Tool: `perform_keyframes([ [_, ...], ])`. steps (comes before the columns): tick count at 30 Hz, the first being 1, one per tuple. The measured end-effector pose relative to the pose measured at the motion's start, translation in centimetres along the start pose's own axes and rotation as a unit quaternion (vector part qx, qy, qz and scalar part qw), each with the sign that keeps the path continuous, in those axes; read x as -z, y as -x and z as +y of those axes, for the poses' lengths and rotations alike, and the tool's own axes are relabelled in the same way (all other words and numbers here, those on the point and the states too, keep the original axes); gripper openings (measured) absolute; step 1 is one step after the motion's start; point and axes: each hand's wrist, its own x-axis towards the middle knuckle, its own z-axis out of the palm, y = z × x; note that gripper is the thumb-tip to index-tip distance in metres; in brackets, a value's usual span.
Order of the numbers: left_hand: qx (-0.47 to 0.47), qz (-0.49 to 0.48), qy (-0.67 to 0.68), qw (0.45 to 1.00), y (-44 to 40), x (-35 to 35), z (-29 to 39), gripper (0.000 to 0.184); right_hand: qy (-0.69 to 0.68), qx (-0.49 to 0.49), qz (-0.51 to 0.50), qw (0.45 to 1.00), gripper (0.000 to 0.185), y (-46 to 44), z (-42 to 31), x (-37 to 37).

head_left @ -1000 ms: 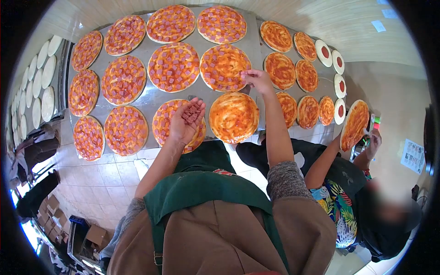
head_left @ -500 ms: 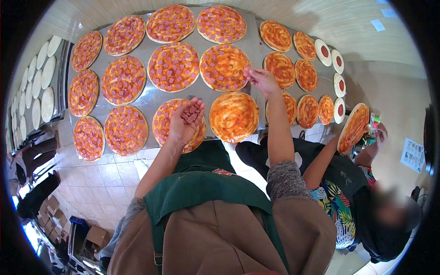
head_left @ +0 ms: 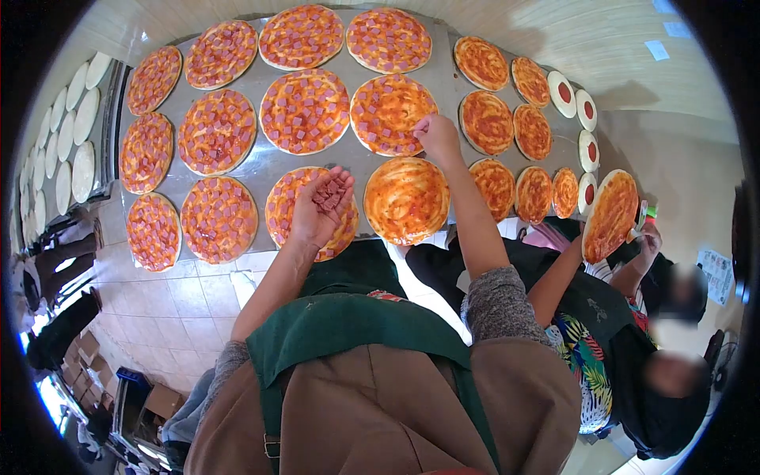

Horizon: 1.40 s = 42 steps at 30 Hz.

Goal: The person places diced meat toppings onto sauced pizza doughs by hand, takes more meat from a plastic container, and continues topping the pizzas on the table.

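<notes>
I top a pizza (head_left: pixel 380 127), right hand (head_left: pixel 438 138) pinched (contents unclear), open left hand (head_left: pixel 313 220) cradling meat cubes (head_left: pixel 331 195); sparse patches (head_left: pixel 402 101) call for gentle release.

Anything inside the right grip (head_left: pixel 438 140) is hidden. The left grip (head_left: pixel 317 212) partly covers the pizza (head_left: pixel 342 235) beneath; well right of both, two heads (head_left: pixel 679 374) are blurred.

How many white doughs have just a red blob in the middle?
4, far right on the table: top one, second one, third one, and lowest one beside the raised pizza, which may hide more.
</notes>
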Motion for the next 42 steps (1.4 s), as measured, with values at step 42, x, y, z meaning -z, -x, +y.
perform_keyframes([
  [42, -0.004, 0.014, 0.007, 1.0, -0.6, 0.2, 0.1, 0.035, 0.086, 0.033, 0.011, 0.996, 0.009, -7.1, 1.4, 2.5],
])
